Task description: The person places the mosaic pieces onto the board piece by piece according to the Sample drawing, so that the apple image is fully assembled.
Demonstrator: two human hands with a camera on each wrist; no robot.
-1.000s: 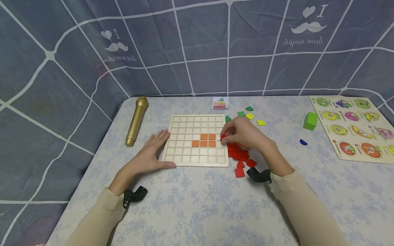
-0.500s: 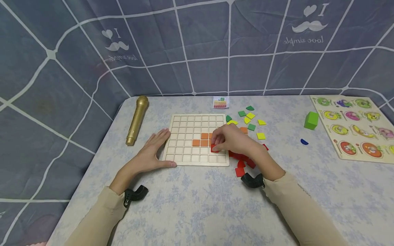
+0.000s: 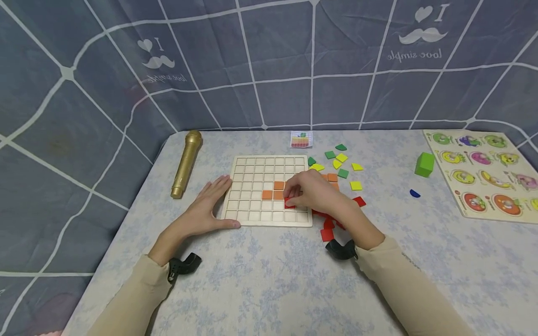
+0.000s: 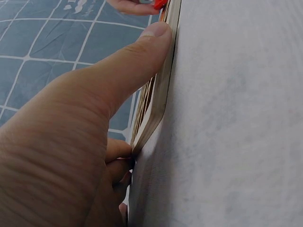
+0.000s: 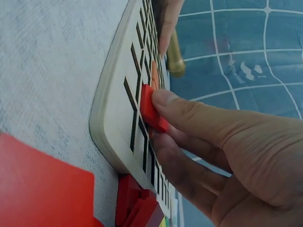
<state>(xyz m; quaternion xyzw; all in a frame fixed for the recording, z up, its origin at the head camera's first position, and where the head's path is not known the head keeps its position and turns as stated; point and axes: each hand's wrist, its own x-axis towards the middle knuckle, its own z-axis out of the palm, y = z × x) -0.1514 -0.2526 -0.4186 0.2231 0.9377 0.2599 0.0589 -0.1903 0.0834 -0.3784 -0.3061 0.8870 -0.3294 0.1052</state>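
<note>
My right hand point(image 3: 313, 191) pinches a red square tile point(image 5: 150, 109) between thumb and fingertips. The tile is at a cell of the wooden grid board point(image 3: 248, 217), just in front of the orange tiles; in the right wrist view it sits tilted. Orange square tiles point(image 3: 267, 195) lie in cells near the board's middle, partly hidden by my right hand. My left hand point(image 3: 206, 212) rests spread at the board's front left corner, thumb point(image 4: 156, 35) on the front edge and fingers along the left edge.
Red tiles point(image 3: 327, 234) lie heaped right of the board, partly under my right hand. Yellow point(image 3: 356, 185) and green tiles point(image 3: 330, 155) lie behind them. A small pattern card point(image 3: 301, 139), gold microphone point(image 3: 187, 164), green block point(image 3: 424, 164), blue piece point(image 3: 414, 193) and fruit puzzle board point(image 3: 487, 175) surround.
My right hand has brought the red tile from the board's right edge leftward and nearer me, onto the grid in front of the orange tiles. The left hand has stayed put.
</note>
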